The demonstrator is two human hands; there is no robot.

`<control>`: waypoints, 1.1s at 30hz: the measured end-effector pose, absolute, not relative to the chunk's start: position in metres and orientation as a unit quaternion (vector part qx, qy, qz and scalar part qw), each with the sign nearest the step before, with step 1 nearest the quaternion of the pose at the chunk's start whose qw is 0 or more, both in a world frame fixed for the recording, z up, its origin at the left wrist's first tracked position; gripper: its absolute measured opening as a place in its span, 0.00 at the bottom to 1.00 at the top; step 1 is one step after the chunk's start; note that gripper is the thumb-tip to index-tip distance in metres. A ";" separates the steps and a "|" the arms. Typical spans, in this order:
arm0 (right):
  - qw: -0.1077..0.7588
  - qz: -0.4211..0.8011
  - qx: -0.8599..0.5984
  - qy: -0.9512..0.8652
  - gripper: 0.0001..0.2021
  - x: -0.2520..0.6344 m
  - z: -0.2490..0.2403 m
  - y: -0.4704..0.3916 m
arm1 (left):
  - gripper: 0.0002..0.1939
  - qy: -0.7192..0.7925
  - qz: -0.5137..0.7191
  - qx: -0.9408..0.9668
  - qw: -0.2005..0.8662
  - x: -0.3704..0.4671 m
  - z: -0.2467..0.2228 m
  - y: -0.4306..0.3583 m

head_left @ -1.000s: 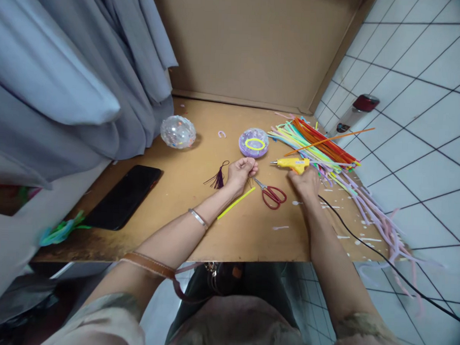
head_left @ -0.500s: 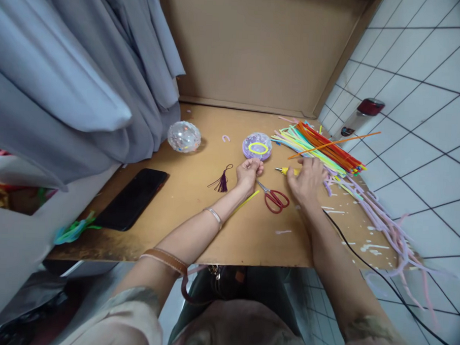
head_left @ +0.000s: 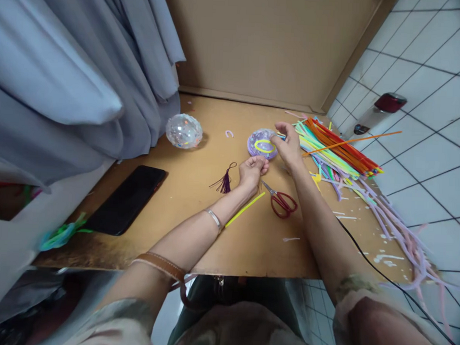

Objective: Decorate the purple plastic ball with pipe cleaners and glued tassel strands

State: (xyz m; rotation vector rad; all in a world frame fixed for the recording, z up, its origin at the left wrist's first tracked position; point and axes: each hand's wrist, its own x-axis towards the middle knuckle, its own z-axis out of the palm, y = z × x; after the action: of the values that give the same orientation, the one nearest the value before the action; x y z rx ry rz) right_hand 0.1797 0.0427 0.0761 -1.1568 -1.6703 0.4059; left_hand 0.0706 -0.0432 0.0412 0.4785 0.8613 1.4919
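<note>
A round purple-and-clear ball (head_left: 253, 142) sits at the middle of the table, with a yellow oval ring (head_left: 265, 150) on its near face. My left hand (head_left: 253, 171) is closed at the ball's near edge, its fingertips pinched against it. My right hand (head_left: 290, 145) reaches to the ball's right side, thumb and forefinger apart, the fingertips close to the ring. Red-handled scissors (head_left: 284, 204) lie just below my left hand. Beside my left wrist is a yellow pipe cleaner (head_left: 245, 210). A dark purple tassel (head_left: 225, 181) lies left of that hand.
A clear speckled ball (head_left: 184, 131) and a black phone (head_left: 127, 201) are on the left. At right lie a bundle of coloured pipe cleaners (head_left: 341, 147), a yellow tool (head_left: 315, 180) partly behind my arm, and a black cord (head_left: 358, 247). A tiled wall (head_left: 428, 166) borders the right side.
My right hand has left the yellow tool and moved up and left to the purple ball. My left hand stays at the ball's near edge. The view has shifted slightly.
</note>
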 end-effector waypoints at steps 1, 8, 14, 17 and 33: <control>0.505 0.181 -0.478 -0.696 0.18 0.179 0.075 0.046 | 0.08 0.377 0.650 0.205 0.628 0.071 0.041 -0.042; 0.447 0.214 -0.462 -0.735 0.22 0.180 0.074 0.045 | 0.10 0.384 0.652 0.181 0.628 0.071 0.045 -0.042; 0.433 0.202 -0.458 -0.750 0.24 0.182 0.074 0.043 | 0.11 0.388 0.654 0.171 0.626 0.071 0.047 -0.042; 0.424 0.183 -0.460 -0.759 0.23 0.180 0.074 0.041 | 0.10 0.385 0.656 0.180 0.624 0.071 0.045 -0.041; 0.420 0.176 -0.466 -0.759 0.22 0.179 0.072 0.045 | 0.10 0.391 0.653 0.181 0.622 0.072 0.041 -0.035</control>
State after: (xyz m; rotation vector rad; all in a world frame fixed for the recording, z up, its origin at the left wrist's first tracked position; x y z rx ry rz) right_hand 0.1786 0.0447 0.0722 -1.1683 -1.9016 0.4407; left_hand 0.0715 -0.0351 0.0406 0.4162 0.8993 1.5011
